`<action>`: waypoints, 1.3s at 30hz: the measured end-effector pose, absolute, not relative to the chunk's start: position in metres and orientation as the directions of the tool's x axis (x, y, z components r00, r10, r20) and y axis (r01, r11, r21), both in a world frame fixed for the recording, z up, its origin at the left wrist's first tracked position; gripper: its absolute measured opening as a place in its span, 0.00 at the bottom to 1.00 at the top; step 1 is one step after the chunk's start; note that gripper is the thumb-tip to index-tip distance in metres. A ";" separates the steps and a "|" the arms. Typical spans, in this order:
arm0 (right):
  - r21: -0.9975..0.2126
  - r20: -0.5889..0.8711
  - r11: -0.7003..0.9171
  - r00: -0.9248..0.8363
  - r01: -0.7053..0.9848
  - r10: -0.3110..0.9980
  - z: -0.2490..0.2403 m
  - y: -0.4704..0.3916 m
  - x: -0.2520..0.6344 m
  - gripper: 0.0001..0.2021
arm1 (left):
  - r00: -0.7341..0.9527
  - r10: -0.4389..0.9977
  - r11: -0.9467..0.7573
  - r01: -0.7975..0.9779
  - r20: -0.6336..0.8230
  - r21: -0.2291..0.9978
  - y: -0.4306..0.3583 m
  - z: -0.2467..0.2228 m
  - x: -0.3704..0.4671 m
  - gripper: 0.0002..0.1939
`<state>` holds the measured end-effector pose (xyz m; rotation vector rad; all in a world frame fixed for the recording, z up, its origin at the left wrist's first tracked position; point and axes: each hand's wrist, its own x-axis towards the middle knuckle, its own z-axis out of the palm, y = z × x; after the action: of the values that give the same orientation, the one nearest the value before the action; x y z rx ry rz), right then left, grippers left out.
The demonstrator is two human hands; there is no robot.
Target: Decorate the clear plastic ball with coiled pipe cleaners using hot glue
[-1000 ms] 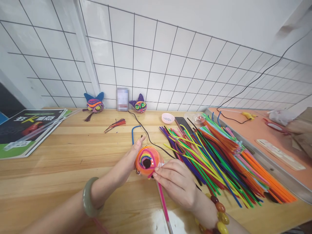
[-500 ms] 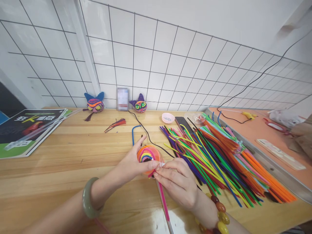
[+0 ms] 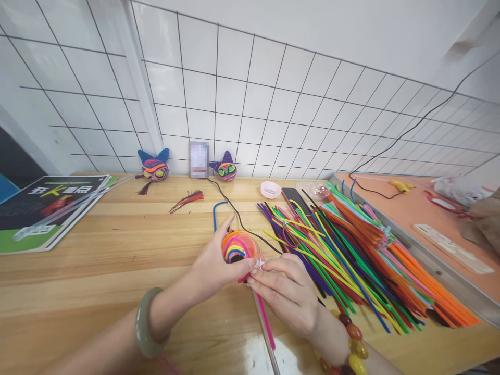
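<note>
My left hand (image 3: 224,260) wraps round a small round craft piece (image 3: 233,246), its thumb pressed on the front edge. Coiled pipe cleaners in orange, pink, yellow and blue cover part of it, with a dark spot at the coil's centre. At its lower right edge, my right hand (image 3: 287,294) pinches a pink pipe cleaner (image 3: 266,323), whose free end hangs toward me. A small white bit (image 3: 259,264) shows by the fingertips. Behind the pink strand runs a thin grey rod (image 3: 272,354). My hands hide much of the piece.
Many loose pipe cleaners (image 3: 344,260) lie to the right. Farther back are a pink bowl (image 3: 271,190), a phone (image 3: 295,200) and a black cable (image 3: 238,213). Two cat-like heads (image 3: 154,169) and a small screen (image 3: 198,159) stand against the wall. A magazine (image 3: 47,208) lies left.
The view has shifted slightly. The pink pipe cleaner's free end has swung a little right and up, beside the rod. Both hands keep nearly the same hold.
</note>
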<state>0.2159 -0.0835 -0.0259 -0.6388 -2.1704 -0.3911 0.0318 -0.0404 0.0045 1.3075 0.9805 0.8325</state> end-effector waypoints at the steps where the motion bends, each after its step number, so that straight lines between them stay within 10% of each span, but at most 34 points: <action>1: 0.062 0.789 0.824 -0.533 0.564 0.305 -0.026 -0.083 0.216 0.09 | 0.374 0.921 0.092 0.059 -0.107 0.994 -0.041 0.004 0.032 0.57; 12: 0.167 0.767 0.799 -0.585 0.577 0.262 -0.017 -0.086 0.224 0.12 | 0.267 0.943 -0.274 0.296 0.197 0.915 -0.044 0.000 0.025 0.50; 25: -0.077 0.825 0.836 -0.436 0.543 0.359 -0.013 -0.081 0.221 0.03 | 0.252 0.855 -0.504 0.612 0.453 0.610 -0.040 0.006 0.016 0.49; 30: -0.259 0.787 0.849 -0.410 0.460 0.462 -0.017 -0.080 0.220 0.09 | 0.215 0.929 -0.367 0.434 0.301 0.823 -0.037 0.014 0.015 0.50; 35: -0.879 0.420 0.475 -0.401 0.043 0.814 -0.001 -0.095 0.212 0.24 | 0.221 0.970 0.091 0.080 -0.107 0.993 -0.024 0.020 0.009 0.52; 39: -0.962 0.227 0.271 -0.660 -0.036 0.716 0.030 -0.124 0.212 0.33 | 0.201 0.951 0.254 -0.080 -0.234 0.964 -0.014 0.012 0.000 0.46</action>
<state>0.2116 -0.1238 0.0305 -0.6133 -1.8806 1.4482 0.0000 -0.0140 0.0122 1.0372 1.1021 0.9393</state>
